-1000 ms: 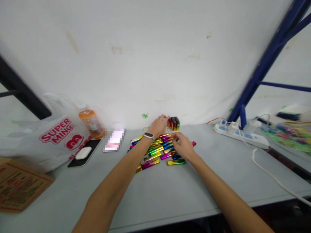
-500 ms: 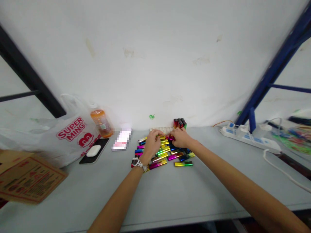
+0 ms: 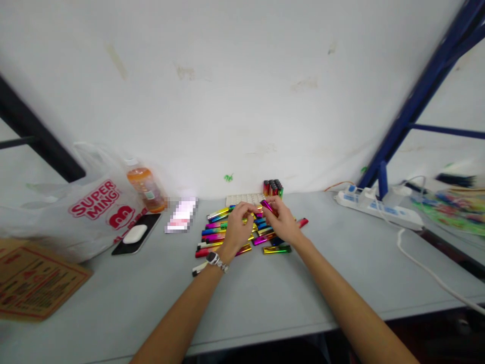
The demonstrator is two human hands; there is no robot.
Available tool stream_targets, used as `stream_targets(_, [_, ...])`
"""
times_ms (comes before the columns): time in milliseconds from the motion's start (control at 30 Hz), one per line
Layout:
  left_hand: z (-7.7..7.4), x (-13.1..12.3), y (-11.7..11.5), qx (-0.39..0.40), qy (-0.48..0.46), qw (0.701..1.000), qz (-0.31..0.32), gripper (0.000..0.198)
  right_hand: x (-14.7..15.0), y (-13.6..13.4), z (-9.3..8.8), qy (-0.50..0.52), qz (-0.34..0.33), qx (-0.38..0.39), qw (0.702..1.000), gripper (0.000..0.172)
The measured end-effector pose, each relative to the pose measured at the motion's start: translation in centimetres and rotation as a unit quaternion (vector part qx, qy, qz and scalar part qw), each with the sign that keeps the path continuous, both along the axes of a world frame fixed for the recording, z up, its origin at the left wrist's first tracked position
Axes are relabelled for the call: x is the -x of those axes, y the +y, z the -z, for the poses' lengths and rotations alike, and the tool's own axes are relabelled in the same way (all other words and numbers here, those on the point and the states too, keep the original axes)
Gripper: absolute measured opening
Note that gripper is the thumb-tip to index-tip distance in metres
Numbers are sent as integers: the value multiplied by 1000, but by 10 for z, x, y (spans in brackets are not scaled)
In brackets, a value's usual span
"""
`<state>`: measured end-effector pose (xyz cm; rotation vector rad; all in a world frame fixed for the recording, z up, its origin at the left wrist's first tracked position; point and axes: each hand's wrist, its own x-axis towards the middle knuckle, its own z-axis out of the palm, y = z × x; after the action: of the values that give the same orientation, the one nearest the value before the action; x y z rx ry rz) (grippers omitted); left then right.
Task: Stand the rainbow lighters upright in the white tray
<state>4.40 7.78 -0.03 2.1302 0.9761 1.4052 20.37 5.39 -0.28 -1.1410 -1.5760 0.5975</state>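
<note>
A pile of shiny, many-coloured lighters (image 3: 223, 233) lies on the grey table (image 3: 265, 298) near the wall. Both hands are raised just above the pile. My right hand (image 3: 283, 222) pinches a magenta lighter (image 3: 267, 206) by one end. My left hand (image 3: 237, 228), with a watch on its wrist, is curled with its fingertips at the other end of that same lighter. Behind them, a white tray (image 3: 244, 199) holds a few lighters standing upright (image 3: 273, 187) at its right end.
At the left are a white "SUPER MING" plastic bag (image 3: 76, 207), an orange drink bottle (image 3: 144, 187), a phone with a white case on it (image 3: 135, 236) and a cardboard box (image 3: 34, 283). A white power strip (image 3: 379, 208) with cables lies at the right by a blue rack post (image 3: 397, 131).
My left hand drew back from the tray of upright lighters to the pile. Both hands have lifted a magenta lighter up off the pile and now hold it between them.
</note>
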Motion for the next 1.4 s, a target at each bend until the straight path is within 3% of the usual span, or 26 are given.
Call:
stream_targets(167, [5,-6,-8,-11,-21,1000,17,19,16,-4,9,152,14,46,987,26])
stream_targets(333, [7,-1,-12,-19,-1,999,41,19,20,-8,9,140,77,30,987,42])
stream_targets(533, [6,3,-12,-22,14,998,63,22,23,-10,12,126,135,25,982,37])
stream_targets(1033, [6,0,-17,-13,17,996,86,25,32,-13,19,155,98,20,983,29])
stream_targets(1400, [9,1,-16,-26,16,994,100,23,25,-12,20,193,78,20,978,46])
